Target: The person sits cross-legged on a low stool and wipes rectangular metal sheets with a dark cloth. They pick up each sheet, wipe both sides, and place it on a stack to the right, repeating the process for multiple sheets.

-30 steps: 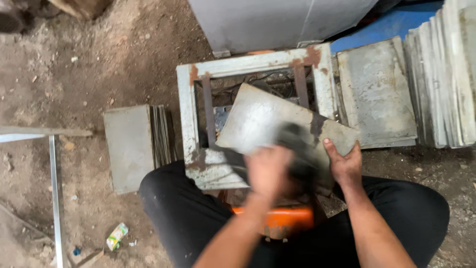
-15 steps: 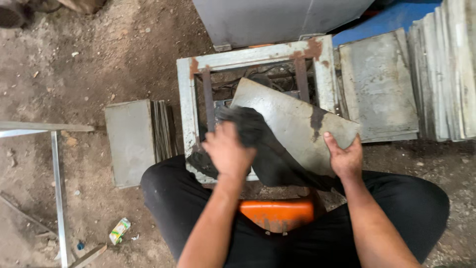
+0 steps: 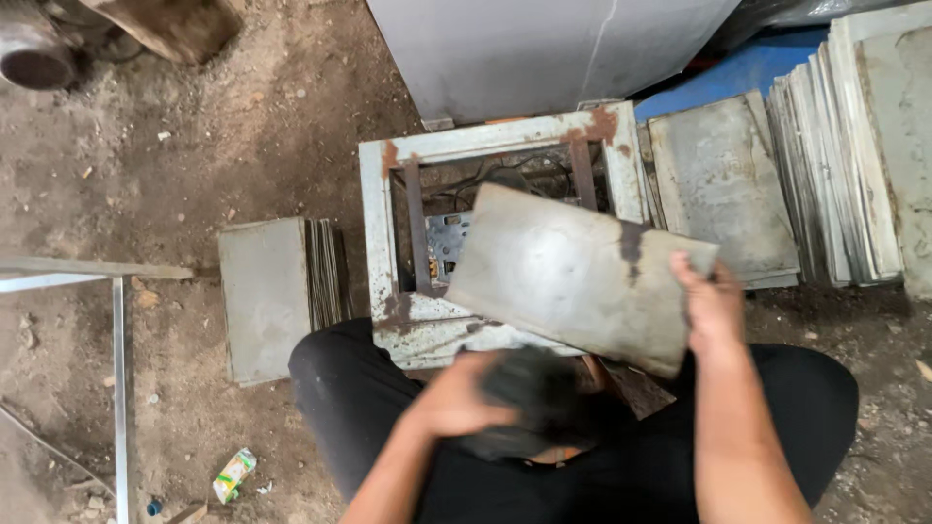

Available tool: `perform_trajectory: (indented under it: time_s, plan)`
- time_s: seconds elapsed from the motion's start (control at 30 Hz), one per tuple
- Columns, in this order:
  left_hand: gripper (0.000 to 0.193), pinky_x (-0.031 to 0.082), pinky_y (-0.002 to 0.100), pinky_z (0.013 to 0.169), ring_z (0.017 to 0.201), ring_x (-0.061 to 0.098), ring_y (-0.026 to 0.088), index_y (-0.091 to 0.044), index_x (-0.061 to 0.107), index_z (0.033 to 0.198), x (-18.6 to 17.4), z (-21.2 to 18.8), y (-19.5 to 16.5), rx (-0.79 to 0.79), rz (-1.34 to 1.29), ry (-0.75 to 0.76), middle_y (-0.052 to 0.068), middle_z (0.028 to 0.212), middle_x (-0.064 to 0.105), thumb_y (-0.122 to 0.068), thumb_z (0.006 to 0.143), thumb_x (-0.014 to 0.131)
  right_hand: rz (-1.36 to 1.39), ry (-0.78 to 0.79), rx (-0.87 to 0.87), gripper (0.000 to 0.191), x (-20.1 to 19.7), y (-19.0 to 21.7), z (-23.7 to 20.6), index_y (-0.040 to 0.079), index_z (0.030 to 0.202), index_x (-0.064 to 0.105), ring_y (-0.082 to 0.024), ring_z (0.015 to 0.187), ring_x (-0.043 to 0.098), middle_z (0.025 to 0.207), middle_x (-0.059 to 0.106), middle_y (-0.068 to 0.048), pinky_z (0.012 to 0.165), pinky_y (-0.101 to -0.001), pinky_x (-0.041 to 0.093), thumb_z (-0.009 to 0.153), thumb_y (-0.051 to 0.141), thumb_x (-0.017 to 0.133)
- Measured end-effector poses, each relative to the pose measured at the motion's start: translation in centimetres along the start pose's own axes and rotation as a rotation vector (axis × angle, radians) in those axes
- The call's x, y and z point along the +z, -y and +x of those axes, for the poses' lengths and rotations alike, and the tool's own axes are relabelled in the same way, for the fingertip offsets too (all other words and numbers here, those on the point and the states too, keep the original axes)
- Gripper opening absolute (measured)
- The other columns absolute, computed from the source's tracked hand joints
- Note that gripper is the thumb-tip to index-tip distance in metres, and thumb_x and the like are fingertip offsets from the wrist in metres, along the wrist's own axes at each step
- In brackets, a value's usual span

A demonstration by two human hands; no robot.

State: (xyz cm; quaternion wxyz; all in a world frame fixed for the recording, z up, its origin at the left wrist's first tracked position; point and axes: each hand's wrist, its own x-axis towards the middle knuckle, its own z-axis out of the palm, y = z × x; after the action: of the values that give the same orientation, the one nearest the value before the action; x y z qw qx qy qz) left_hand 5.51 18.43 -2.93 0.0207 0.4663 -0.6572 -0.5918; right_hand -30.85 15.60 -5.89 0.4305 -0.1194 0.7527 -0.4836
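With the right hand [image 3: 712, 306] gripping the grey metal sheet [image 3: 573, 275] by its edge, tilted over the rusty white frame [image 3: 381, 243], keep it steady while the left hand [image 3: 456, 398], closed on the dark rag [image 3: 534, 393], wipes evenly.

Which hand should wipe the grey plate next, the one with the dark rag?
Probably the left hand: it already grips the dark rag, just below the grey plate. The right hand is busy holding the plate's edge.

The right hand [image 3: 714, 306] grips a grey metal plate [image 3: 573, 277]; the left hand [image 3: 456, 398] clutches a dark rag [image 3: 534, 393].
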Motion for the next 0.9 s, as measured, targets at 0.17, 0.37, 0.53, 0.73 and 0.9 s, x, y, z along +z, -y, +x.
perform_trajectory:
  time_s: [0.17,0.37,0.53,0.73,0.9]
  plan:
    - [0.085,0.050,0.048,0.103,0.126,0.060,0.037,-0.001,0.059,0.137,-6.8,-8.2,7.4,0.235,-0.982,-0.744,0.021,0.138,0.060,-0.026,0.060,0.088,0.453,-0.123,0.073,0.074,-1.8,-1.1,-3.0,0.015,0.152,0.041,-0.030,0.122,0.066,0.141,0.062,-0.011,0.097,-0.0539,0.058,0.088,0.041,0.067]
    - [0.080,0.051,0.049,0.102,0.125,0.060,0.037,-0.002,0.057,0.139,-10.1,-10.4,6.5,0.613,-1.373,-0.866,0.021,0.137,0.059,-0.031,0.069,0.081,0.334,-0.200,0.422,0.041,1.3,-11.2,-12.2,0.017,0.123,0.068,-0.016,0.058,0.036,0.091,0.061,-0.004,0.045,-0.0327,0.030,0.105,0.054,0.063]
    - [0.076,0.051,0.049,0.101,0.124,0.059,0.036,-0.003,0.055,0.141,-10.7,-7.4,5.4,0.419,-1.381,-0.864,0.020,0.136,0.059,-0.034,0.076,0.076,-0.138,0.727,0.617,0.038,3.4,-10.3,-17.0,0.004,0.092,0.068,-0.024,0.067,0.070,0.078,0.073,-0.012,0.063,-0.0388,0.059,0.092,0.042,0.064]
    - [0.072,0.052,0.049,0.099,0.123,0.059,0.036,-0.003,0.052,0.144,-11.5,-6.7,4.9,0.317,-1.355,-0.876,0.019,0.135,0.059,-0.039,0.084,0.069,-1.255,0.514,-1.093,0.075,10.9,3.0,-6.0,0.013,0.145,0.053,-0.036,0.151,0.026,0.160,0.036,-0.015,0.121,-0.0630,0.011,0.091,0.064,0.062]
    - [0.069,0.052,0.049,0.098,0.122,0.059,0.035,-0.004,0.050,0.146,-13.8,-9.5,1.4,0.471,-1.280,-0.860,0.019,0.134,0.058,-0.043,0.091,0.063,-1.371,0.310,-0.789,0.103,10.3,5.6,2.2,0.034,0.159,0.025,-0.046,0.152,0.000,0.170,0.009,-0.010,0.119,-0.0637,0.001,0.076,0.089,0.047]
